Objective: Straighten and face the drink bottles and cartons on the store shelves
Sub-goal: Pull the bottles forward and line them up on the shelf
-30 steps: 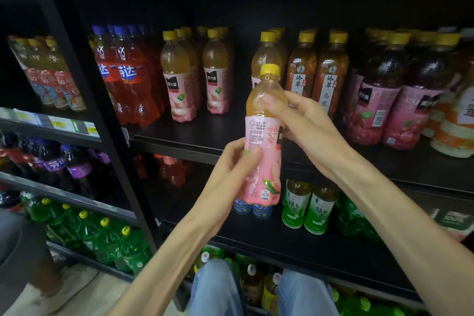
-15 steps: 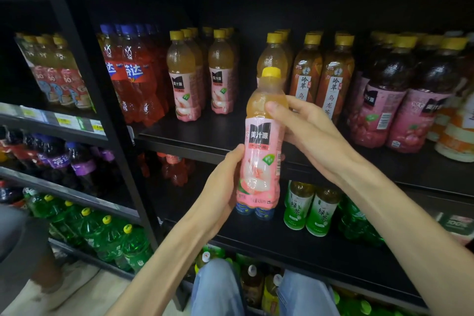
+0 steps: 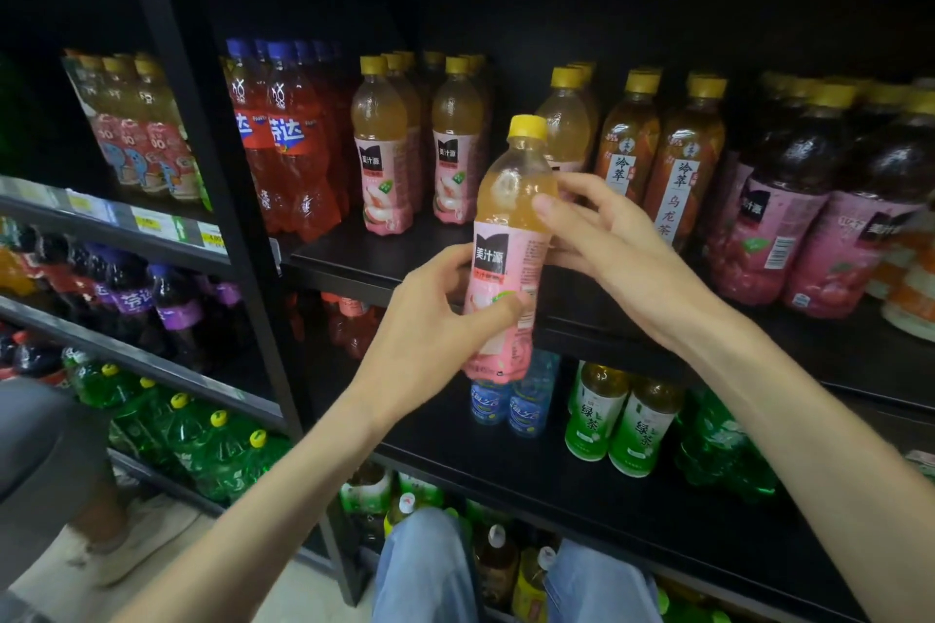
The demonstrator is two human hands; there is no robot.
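Dark store shelving is facing me, and I am holding a peach juice bottle (image 3: pixel 508 248) in front of the upper shelf (image 3: pixel 384 263), near its front edge. My left hand (image 3: pixel 435 339) is gripping its pink label, my right hand (image 3: pixel 607 243) pinching its shoulder. I am probably facing it; next it needs setting upright before the peach juice row (image 3: pixel 379 157), clear of the oolong tea bottles (image 3: pixel 680 157).
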